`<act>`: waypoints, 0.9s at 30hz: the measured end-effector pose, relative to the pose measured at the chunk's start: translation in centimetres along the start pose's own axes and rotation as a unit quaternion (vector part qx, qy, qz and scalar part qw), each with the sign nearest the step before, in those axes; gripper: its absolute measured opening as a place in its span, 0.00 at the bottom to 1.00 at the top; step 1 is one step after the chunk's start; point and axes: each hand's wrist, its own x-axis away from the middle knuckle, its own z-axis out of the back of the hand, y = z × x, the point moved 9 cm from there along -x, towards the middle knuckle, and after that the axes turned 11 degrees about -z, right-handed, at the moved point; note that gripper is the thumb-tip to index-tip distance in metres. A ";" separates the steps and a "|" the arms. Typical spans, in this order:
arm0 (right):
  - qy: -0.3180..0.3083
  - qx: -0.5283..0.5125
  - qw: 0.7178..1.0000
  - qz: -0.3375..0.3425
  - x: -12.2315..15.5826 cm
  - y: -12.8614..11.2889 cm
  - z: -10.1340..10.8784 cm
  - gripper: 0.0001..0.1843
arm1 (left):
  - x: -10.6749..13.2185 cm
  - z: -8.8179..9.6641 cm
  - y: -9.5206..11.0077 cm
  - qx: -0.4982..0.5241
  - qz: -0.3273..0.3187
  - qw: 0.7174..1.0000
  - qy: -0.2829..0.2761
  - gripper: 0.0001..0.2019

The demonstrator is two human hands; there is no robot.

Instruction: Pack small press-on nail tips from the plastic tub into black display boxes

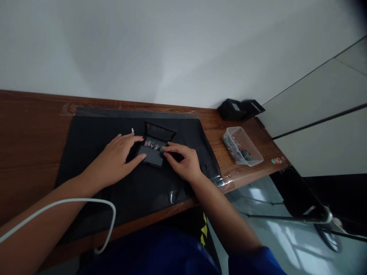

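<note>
A small black case [151, 154] lies on a black mat [114, 198] with its lid [159, 131] raised at the back. Inside it, several small nail-shaped pieces [152, 144], pinkish and grey with shiny decoration, stand in a row like false nails. My left hand [120, 154] steadies the case from the left, thumb on its front part and index finger at its upper left edge. My right hand [182, 158] is closed in a pinch at the row's right end, around a small dark greenish false nail [162, 150] that the fingertips partly cover.
A clear plastic box [250, 147] filled with small wrapped pieces stands right on the wooden table [213, 116]. Two black boxes [232, 109] sit by the wall. A small white scrap [132, 130] lies behind my left hand. A white cable [77, 199] crosses my left forearm. Colourful rings [276, 160] lie near the right edge.
</note>
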 end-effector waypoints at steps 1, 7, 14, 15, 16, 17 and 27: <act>0.007 -0.001 1.000 -0.003 0.0 0.1 0.1 0.07 | 0.0 0.0 0.0 -0.001 -0.001 1.000 -0.001 0.36; 0.017 0.033 0.999 -0.009 -0.2 0.0 0.1 0.07 | 0.0 0.0 0.1 -0.009 -0.005 1.000 -0.004 0.38; -0.017 0.076 0.997 0.011 -0.7 -0.2 -0.6 0.12 | 0.0 -0.1 0.2 -0.012 -0.011 1.000 -0.006 0.38; -0.018 0.082 0.996 0.014 -0.7 -0.3 -0.6 0.13 | 0.0 -0.2 0.2 -0.013 -0.013 1.000 -0.005 0.38; -0.018 0.089 0.996 0.017 -0.7 -0.4 -0.6 0.13 | 0.0 -0.2 0.2 -0.013 -0.014 1.000 -0.005 0.38; -0.016 0.098 0.995 0.018 -0.6 -0.4 -0.6 0.14 | 0.1 -0.2 0.2 -0.013 -0.015 1.000 -0.005 0.38; -0.035 0.179 0.983 0.020 0.1 -0.6 -1.3 0.13 | 0.0 -0.1 0.3 -0.018 -0.018 1.000 -0.010 0.38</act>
